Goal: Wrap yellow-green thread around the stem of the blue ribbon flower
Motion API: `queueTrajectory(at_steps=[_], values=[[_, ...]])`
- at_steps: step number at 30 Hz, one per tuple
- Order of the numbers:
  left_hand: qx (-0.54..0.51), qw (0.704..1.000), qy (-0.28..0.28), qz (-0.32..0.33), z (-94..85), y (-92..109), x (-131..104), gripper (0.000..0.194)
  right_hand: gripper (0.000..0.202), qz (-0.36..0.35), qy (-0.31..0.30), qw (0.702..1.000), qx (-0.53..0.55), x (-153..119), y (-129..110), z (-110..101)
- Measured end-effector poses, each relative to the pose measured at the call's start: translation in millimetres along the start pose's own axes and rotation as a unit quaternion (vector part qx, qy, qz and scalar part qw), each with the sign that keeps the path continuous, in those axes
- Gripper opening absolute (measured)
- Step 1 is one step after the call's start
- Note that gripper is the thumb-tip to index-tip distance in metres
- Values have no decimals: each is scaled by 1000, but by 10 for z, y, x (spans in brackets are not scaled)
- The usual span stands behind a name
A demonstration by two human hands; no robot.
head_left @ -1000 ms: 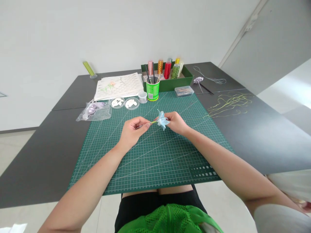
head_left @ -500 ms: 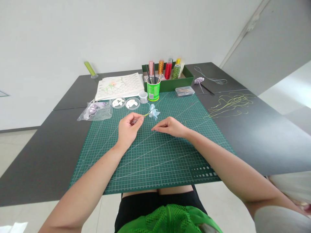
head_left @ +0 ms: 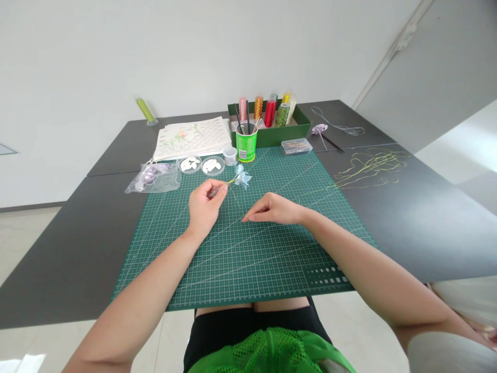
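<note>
Your L hand is holding the blue flower in a narrow pinch on its stem, over the far half of the mat. Your R hand is also making a narrow pinch, nearer to you and apart from the flower; if it is holding a fine thread, I cannot tell, b/c it is too faint. Prob. you are working on the stem just under the petals. The next move is prob. calling for a steady L grip and light R fingers, w/o crushing petals.

Nothing big is standing b/w your hands. Just beyond the flower, the dish, tub and cup are sitting close, so a far reach may be bumping them. The box is standing behind. Far L, the bag is lying nr. the sheets; on R, loose threads are spreading and could be catching your sleeve or arm.
</note>
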State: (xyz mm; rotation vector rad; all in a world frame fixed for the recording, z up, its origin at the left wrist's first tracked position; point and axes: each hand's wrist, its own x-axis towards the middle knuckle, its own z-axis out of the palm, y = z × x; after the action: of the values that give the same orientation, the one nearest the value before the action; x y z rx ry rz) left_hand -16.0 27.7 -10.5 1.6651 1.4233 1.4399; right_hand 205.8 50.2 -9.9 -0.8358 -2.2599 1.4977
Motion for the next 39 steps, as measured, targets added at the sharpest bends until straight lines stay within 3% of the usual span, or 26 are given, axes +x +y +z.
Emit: queueTrajectory(at_steps=[9,12,16,20,27,39], values=[[35,999,-26,-22,10,19,-15,14,30,-39,5,997,67,-119,-170,-36],[65,996,-56,-8,19,38,-27,12,23,-58,41,991,112,-157,-244,-68],[108,984,-140,37,43,52,-57,12,20,-61,99,982,146,-196,-298,-94],[102,972,-211,31,60,69,-95,12,23,-50,177,967,178,-202,-253,-105],[55,964,-259,27,75,113,-141,11,27,-61,275,940,192,-154,-159,-125],[5,951,-309,3,89,137,-173,13,30,-28,285,946,150,-106,-138,-127]])
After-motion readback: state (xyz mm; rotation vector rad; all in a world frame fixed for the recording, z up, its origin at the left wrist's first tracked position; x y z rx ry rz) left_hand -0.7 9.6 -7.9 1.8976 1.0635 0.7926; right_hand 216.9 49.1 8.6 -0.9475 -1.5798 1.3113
